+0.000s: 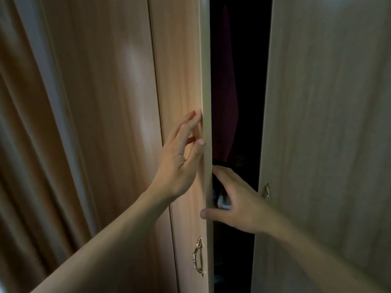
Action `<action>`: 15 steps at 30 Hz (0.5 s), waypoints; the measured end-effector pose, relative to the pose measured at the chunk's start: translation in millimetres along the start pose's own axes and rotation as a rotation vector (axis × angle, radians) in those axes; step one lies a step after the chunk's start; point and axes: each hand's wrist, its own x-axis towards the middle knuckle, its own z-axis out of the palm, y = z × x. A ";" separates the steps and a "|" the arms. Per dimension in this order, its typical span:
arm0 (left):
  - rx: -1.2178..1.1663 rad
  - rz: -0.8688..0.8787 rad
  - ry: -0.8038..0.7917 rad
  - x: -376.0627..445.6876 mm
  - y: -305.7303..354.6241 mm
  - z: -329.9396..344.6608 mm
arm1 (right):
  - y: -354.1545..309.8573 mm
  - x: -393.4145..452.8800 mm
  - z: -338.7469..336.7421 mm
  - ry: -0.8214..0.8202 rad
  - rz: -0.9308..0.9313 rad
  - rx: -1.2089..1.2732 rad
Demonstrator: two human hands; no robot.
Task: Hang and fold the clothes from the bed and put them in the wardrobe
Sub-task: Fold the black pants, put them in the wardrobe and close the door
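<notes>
Curtain: beige cloth (25, 123) hangs in long folds at the far left, just beside the wardrobe.
Fixed panel: light wood (105, 102) with a soft glare stands between the curtain and the left door.
Left door: pale wooden leaf (179, 70), nearly edge-on to the camera, its free edge running down the middle of the view beside the dark gap.
Left handle: ornate brass pull (198, 256) sits low on the left door, near its free edge, untouched.
Left hand: the left hand (179, 159) lies flat against the face of the left door, fingers straight and slightly spread, fingertips and thumb reaching the door's edge; it presses the wood and holds nothing.
Wardrobe opening: a narrow dark gap (243, 81) shows between the two doors.
Clothes: a dark reddish garment (225, 92) hangs inside the gap, close behind the left door's edge; lower down something pale and folded (222, 199) is partly hidden by the right hand, too dim to identify.
Right hand: the right hand (239, 204) reaches across the gap, thumb laid on the front of the left door's edge and fingers curled round behind it, pinching the edge below the left hand.
Right door: greyer wood (328, 123) fills the right side, swung open toward the camera.
Right handle: small brass pull (267, 191) sits on the right door near its inner edge, just beside the right wrist.
</notes>
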 end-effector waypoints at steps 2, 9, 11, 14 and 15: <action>-0.001 -0.007 -0.015 5.3 0.5 13.5 | 11.2 -6.3 -4.4 0.010 0.014 0.035; 0.110 -0.038 -0.073 26.5 -7.3 68.3 | 61.8 -20.5 -34.1 0.019 0.080 0.016; 0.168 -0.042 -0.103 32.4 -9.9 85.0 | 78.5 -20.2 -43.5 0.029 0.102 0.017; 0.295 -0.024 -0.121 43.2 -14.9 106.7 | 102.2 -17.7 -55.4 0.035 0.147 -0.020; 0.307 -0.031 -0.131 46.9 -15.9 111.7 | 108.4 -16.1 -58.3 0.035 0.157 -0.031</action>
